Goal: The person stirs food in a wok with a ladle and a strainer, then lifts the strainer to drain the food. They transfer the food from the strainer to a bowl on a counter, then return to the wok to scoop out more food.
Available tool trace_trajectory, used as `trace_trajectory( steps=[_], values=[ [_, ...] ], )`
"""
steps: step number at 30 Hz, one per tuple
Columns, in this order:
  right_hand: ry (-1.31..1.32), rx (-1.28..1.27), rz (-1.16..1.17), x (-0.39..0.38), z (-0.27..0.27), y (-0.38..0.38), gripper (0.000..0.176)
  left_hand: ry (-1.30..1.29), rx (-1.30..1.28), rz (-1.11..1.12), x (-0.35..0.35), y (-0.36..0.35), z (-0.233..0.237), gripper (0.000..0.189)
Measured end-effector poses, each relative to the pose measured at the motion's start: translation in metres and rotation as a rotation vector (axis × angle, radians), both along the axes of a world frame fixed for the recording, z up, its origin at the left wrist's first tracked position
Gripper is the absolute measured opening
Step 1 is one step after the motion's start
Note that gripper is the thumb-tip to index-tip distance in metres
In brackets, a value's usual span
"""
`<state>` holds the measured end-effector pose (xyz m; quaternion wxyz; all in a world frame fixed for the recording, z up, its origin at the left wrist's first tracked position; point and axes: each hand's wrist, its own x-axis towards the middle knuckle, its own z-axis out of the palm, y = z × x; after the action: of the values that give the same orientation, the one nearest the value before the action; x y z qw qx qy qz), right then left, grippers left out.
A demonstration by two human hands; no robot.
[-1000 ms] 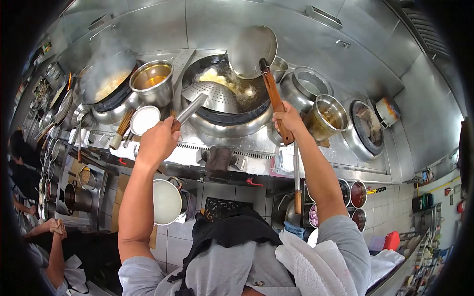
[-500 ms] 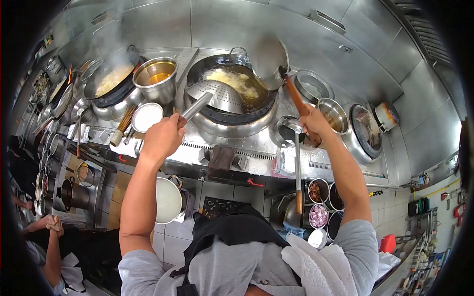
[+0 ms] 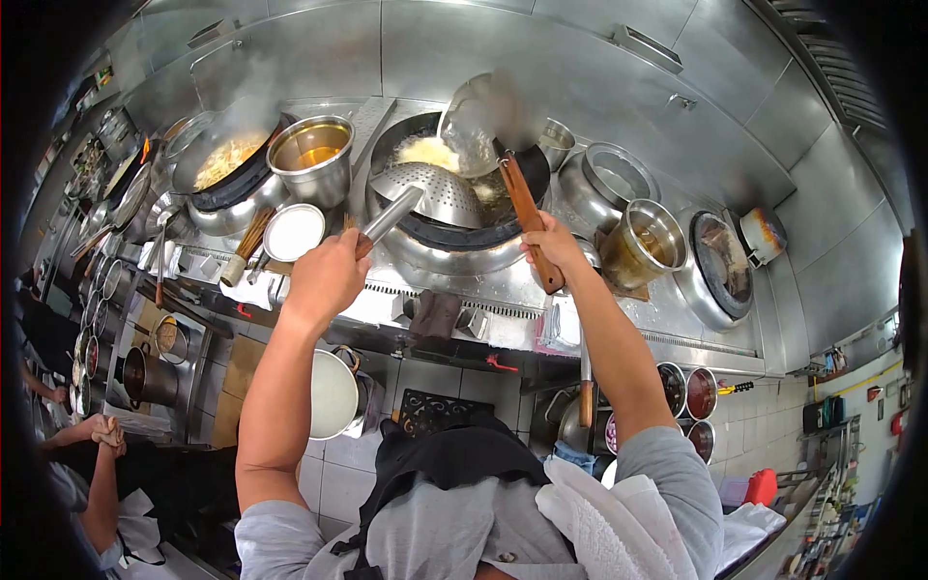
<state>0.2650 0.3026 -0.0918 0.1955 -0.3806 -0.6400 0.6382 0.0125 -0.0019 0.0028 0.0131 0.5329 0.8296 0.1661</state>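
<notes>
My left hand (image 3: 329, 274) is closed round the handle of a perforated metal skimmer (image 3: 425, 193). The skimmer's dome lies over the near left of a large dark wok (image 3: 478, 237) on the range. Pale foaming oil (image 3: 425, 152) shows behind it. My right hand (image 3: 555, 247) grips the long wooden handle of a smaller pan (image 3: 471, 126), which looks like a single-handled wok. This pan is tipped on its side above the far part of the large wok, its shiny inside facing left. Its right side is blurred, and its contents cannot be made out.
Left of the wok stand a metal pot of amber liquid (image 3: 314, 150), a bowl of white stuff (image 3: 294, 232) and a steaming wok (image 3: 227, 159). A pot of yellowish liquid (image 3: 643, 246) stands right. Below my right forearm hangs a ladle handle (image 3: 586, 401). Another person's hands (image 3: 108, 435) are at far left.
My right hand has moved left, and its pan has swung left and tipped further over the large wok. My left hand and the skimmer stay nearly in place.
</notes>
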Motion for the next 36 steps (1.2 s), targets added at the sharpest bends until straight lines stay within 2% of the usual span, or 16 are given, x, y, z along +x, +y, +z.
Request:
trace_trajectory(
  steps=[1, 4, 5, 9, 12, 13, 16, 17, 20, 25, 28, 33, 36],
  values=[
    [-0.019, 0.046, -0.023, 0.003, -0.002, -0.002, 0.046, -0.025, -0.026, -0.001, 0.002, 0.000, -0.001, 0.041],
    [-0.016, 0.147, -0.099, 0.009, 0.009, -0.004, 0.047, -0.002, 0.057, -0.019, 0.004, -0.001, -0.009, 0.037],
    [0.011, 0.144, -0.120, 0.012, 0.014, -0.006, 0.048, 0.031, 0.082, -0.015, 0.006, -0.001, -0.011, 0.027],
    [0.119, 0.072, -0.170, 0.033, 0.022, -0.012, 0.045, -0.102, 0.053, -0.040, 0.012, 0.002, -0.009, 0.026],
    [0.281, -0.097, -0.187, 0.057, 0.031, -0.019, 0.037, -0.130, 0.113, -0.086, 0.017, 0.003, -0.023, 0.025],
    [0.352, -0.132, -0.218, 0.066, 0.034, -0.024, 0.029, -0.164, 0.086, -0.080, 0.022, 0.003, -0.020, 0.027],
    [0.481, -0.161, -0.409, 0.096, 0.048, -0.044, 0.025, -0.179, 0.052, -0.088, 0.029, 0.008, -0.034, 0.035],
    [0.532, -0.162, -0.452, 0.104, 0.050, -0.049, 0.020, -0.210, -0.008, -0.088, 0.033, 0.008, -0.032, 0.044],
    [0.656, -0.110, -0.525, 0.139, 0.035, -0.052, 0.017, -0.253, 0.061, -0.118, 0.030, 0.013, -0.059, 0.051],
    [0.564, -0.124, -0.744, 0.182, 0.005, -0.075, 0.011, -0.376, 0.115, -0.096, 0.034, 0.013, -0.057, 0.057],
    [0.562, -0.234, -0.731, 0.206, -0.009, -0.080, 0.012, -0.411, 0.132, -0.122, 0.035, 0.015, -0.058, 0.057],
    [0.497, -0.199, -0.761, 0.220, -0.024, -0.093, 0.015, -0.427, 0.155, -0.139, 0.039, 0.017, -0.061, 0.058],
    [0.424, -0.177, -0.724, 0.226, -0.012, -0.080, 0.017, -0.448, 0.130, -0.131, 0.040, 0.016, -0.056, 0.060]
  ],
)
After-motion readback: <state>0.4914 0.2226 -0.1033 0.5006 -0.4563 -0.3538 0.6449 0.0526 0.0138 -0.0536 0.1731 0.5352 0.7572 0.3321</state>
